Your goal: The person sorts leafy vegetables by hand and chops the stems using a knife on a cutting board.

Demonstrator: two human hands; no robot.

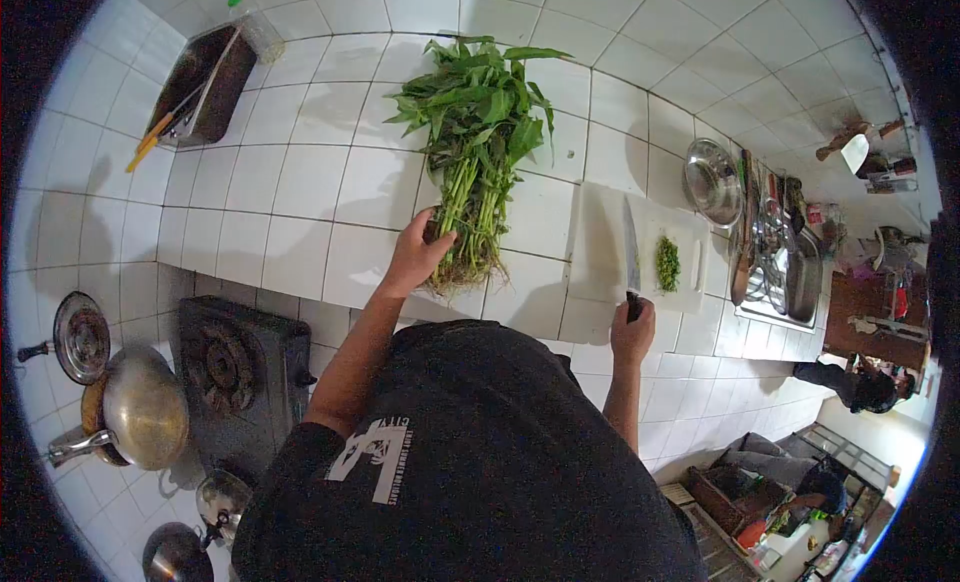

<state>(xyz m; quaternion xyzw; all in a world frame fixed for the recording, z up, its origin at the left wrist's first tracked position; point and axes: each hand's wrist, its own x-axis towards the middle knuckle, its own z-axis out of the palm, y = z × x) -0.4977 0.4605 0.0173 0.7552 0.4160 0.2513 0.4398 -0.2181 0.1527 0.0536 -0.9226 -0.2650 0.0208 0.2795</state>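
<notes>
A bunch of leafy greens (475,172) lies on the white tiled counter (300,177), leaves away from me and thin roots toward me. My left hand (415,254) is closed around its left side near the roots, with the thumb over the stems and the other fingers partly hidden. To the right, my right hand (632,334) grips the dark handle of a kitchen knife (631,244). The blade points away from me, above or on a white cutting board (597,272); I cannot tell whether it touches. Chopped greens (668,264) form a small pile on the board, right of the blade.
Behind the board stands a metal bowl (712,182), beside utensils and a steel sink (803,282). A dark box (200,87) holding knives sits at the far left. A gas stove (240,357) and hanging pans (146,407) are lower left. Another person (860,385) appears far right.
</notes>
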